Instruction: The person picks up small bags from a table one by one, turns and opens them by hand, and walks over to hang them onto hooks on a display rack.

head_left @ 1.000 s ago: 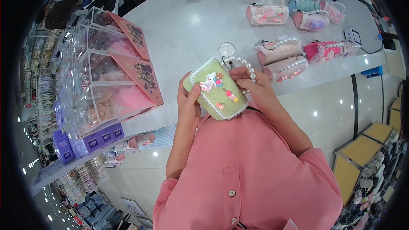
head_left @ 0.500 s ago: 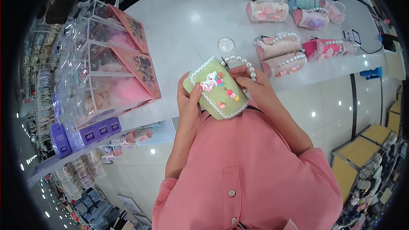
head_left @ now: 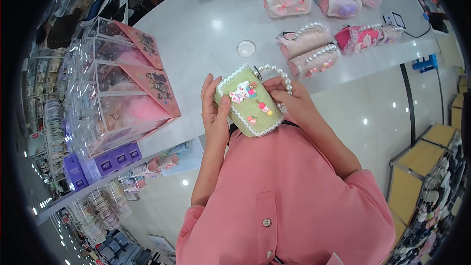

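A small green bag [head_left: 251, 110] with white lace trim, a white character charm and small colourful charms is held upright in front of my pink shirt. My left hand [head_left: 215, 108] grips its left side, thumb on the front and the other fingers spread along the edge. At the bag's right side, my right hand [head_left: 289, 99] has its fingers curled at the edge, by the lower end of the pearl handle [head_left: 274, 70]. A round clear disc [head_left: 246, 48] lies on the white counter [head_left: 201, 39] just beyond the bag.
Pink, blue and cream bags with pearl handles [head_left: 314, 54] lie at the counter's back and right. Clear display boxes [head_left: 127, 83] with pink contents stand at left, purple boxes [head_left: 115, 161] below them. A small device [head_left: 396, 20] sits at the right end.
My left fingers have loosened and spread a little from the bag's left edge. The bag has turned slightly. The camera view has shifted, so the counter items appear further left.
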`<move>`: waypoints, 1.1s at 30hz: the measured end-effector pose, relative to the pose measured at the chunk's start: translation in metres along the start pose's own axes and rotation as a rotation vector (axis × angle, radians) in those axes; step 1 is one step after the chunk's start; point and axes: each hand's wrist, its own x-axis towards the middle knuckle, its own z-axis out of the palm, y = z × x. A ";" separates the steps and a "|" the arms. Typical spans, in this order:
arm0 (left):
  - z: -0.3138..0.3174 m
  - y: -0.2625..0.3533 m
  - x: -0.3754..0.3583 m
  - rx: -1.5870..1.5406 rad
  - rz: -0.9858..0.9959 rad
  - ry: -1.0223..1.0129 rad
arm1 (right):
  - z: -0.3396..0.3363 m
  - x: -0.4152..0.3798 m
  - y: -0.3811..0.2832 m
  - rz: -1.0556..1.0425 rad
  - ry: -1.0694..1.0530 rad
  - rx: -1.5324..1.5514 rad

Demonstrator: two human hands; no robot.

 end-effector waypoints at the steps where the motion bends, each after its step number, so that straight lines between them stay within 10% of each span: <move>1: 0.000 -0.001 0.001 0.051 0.055 -0.001 | -0.001 -0.002 0.000 0.000 0.005 -0.006; 25: 0.003 0.006 0.008 0.002 -0.076 -0.077 | -0.012 0.000 0.007 0.005 0.027 -0.002; 33: 0.003 0.010 0.012 0.245 0.163 -0.278 | -0.022 0.013 0.008 0.136 0.100 0.256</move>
